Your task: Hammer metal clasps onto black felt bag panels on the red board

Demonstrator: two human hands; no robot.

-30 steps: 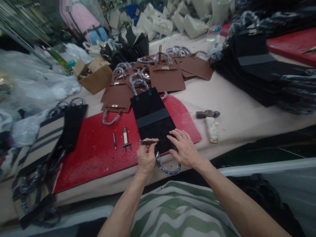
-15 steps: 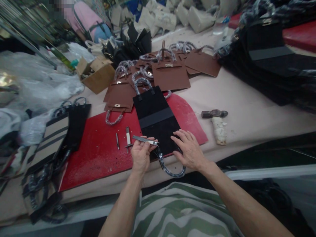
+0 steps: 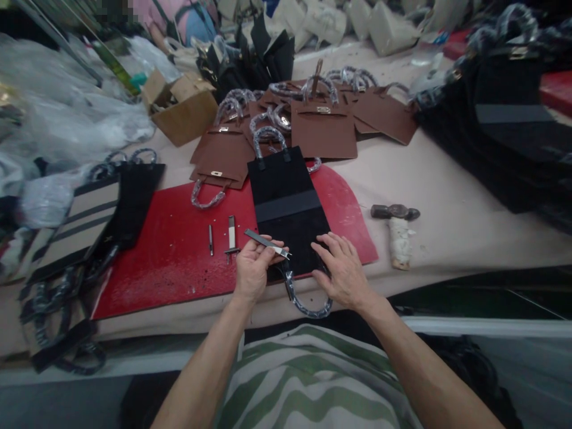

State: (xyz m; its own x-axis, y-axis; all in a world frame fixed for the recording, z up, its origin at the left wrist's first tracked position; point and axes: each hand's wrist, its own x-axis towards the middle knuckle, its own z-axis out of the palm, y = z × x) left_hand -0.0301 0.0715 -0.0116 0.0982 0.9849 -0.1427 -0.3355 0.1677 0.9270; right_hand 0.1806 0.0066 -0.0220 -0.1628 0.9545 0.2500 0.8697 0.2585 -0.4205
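A black bag panel (image 3: 292,173) with a grey band across it lies flat on a red board (image 3: 187,262). Plastic-wrapped handles stick out at both its ends, the near handle (image 3: 313,310) hanging over the table edge. Above the panel's near left part, my left hand (image 3: 255,267) pinches a flat metal tool with a two-pronged tip (image 3: 267,243). My right hand (image 3: 342,265) rests at the panel's near right edge, fingers spread, with nothing visible in it. Left of the panel lie another flat metal tool (image 3: 231,235) and a thin metal rod (image 3: 210,239).
A hammer (image 3: 397,229) with a wrapped handle lies right of the board. Brown bag panels (image 3: 324,134) pile up behind. Black panels (image 3: 504,143) are stacked at right, striped ones (image 3: 84,226) at left. A cardboard box (image 3: 183,116) and another person (image 3: 183,21) are farther back.
My view has shifted slightly. The metal tool in my left hand now slopes down more towards its pronged tip. My right hand stays at the panel's edge.
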